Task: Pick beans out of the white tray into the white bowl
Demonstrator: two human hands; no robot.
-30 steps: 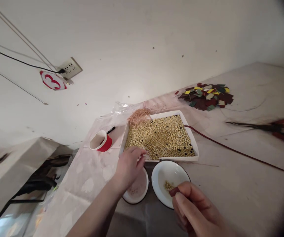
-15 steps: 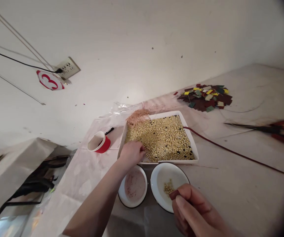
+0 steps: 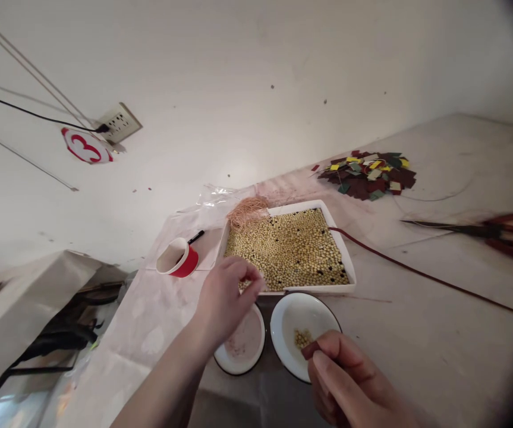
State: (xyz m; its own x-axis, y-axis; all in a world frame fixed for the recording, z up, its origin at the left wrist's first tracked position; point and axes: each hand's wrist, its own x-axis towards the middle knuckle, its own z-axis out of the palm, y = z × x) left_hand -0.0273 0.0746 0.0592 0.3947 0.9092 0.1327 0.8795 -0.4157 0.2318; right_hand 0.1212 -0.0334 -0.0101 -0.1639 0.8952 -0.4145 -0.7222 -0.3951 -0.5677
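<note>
My left hand (image 3: 227,294) hovers over the near left corner of a white tray (image 3: 348,261) filled with pale yellow beads (image 3: 292,244), a few dark ones among them. Its thumb and forefinger come together in a pinch; whatever is between the tips is too small to make out. At the lower right, my right hand (image 3: 349,377) is closed on a small dark red piece (image 3: 311,349), flat like a scrap of card or leather. Below that piece lies a white dish (image 3: 285,336) with a small heap of pale beads (image 3: 302,338).
A second white dish (image 3: 256,351) with pinkish residue sits partly under my left forearm. Around the tray are pink threads (image 3: 249,209), a red paper cup (image 3: 185,263), a black pen (image 3: 197,236), a dark red cord (image 3: 394,264), a coloured scrap pile (image 3: 367,175) and red-handled scissors (image 3: 501,232).
My left hand has lifted out of the beads and drawn back toward me, fingertips pinched. My right hand has barely moved and keeps hold of the dark red piece.
</note>
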